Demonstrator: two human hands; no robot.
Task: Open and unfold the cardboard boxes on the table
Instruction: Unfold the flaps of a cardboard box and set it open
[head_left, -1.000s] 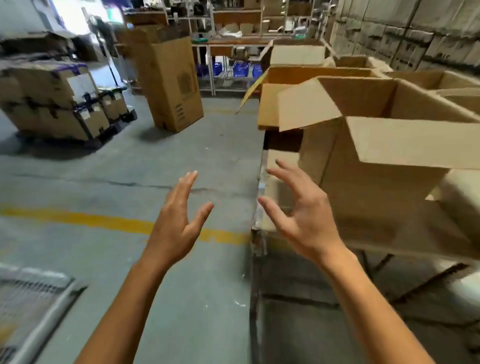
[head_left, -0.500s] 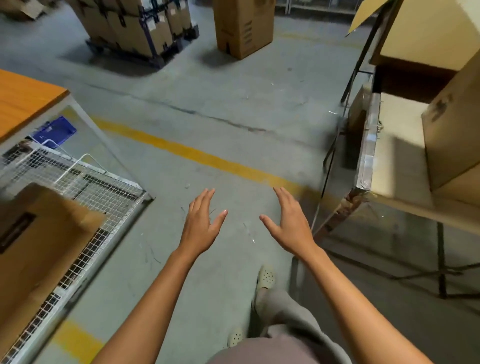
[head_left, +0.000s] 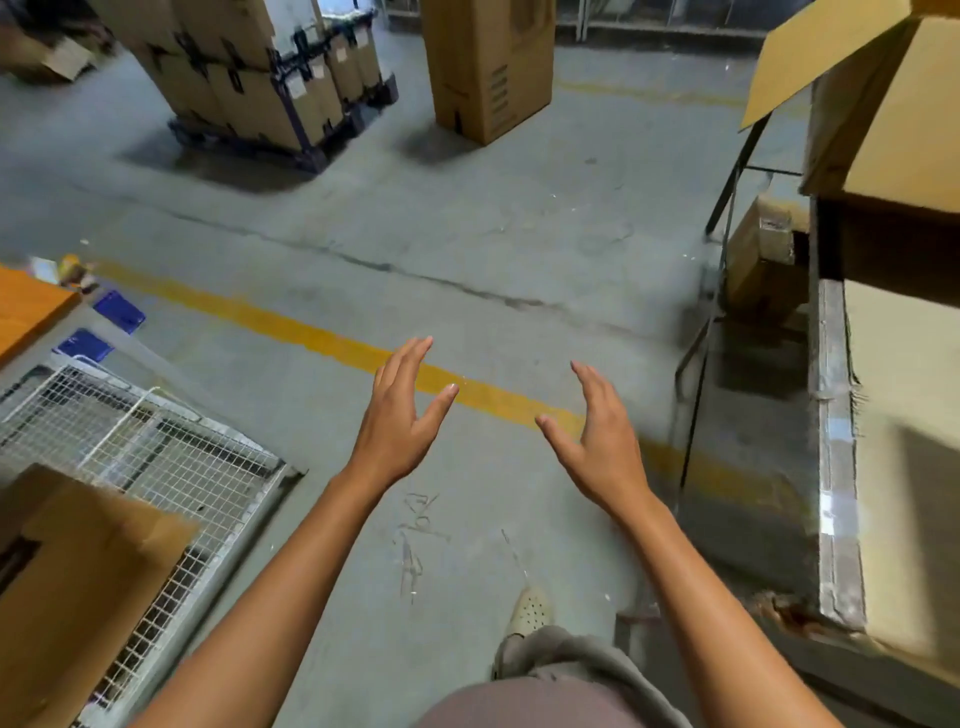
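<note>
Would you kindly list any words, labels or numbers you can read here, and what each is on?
No text is legible.
White labels on the stacked boxes: too blurred to read.
Dark print on the tall box: too blurred.
Dark mark on the cardboard sheet: unreadable.
Scratches on the floor: no clear characters.

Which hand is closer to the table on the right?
Right. The right hand hangs open in the air to the left of the table, not touching it. The left hand is farther left, on the other side of the right hand.
</note>
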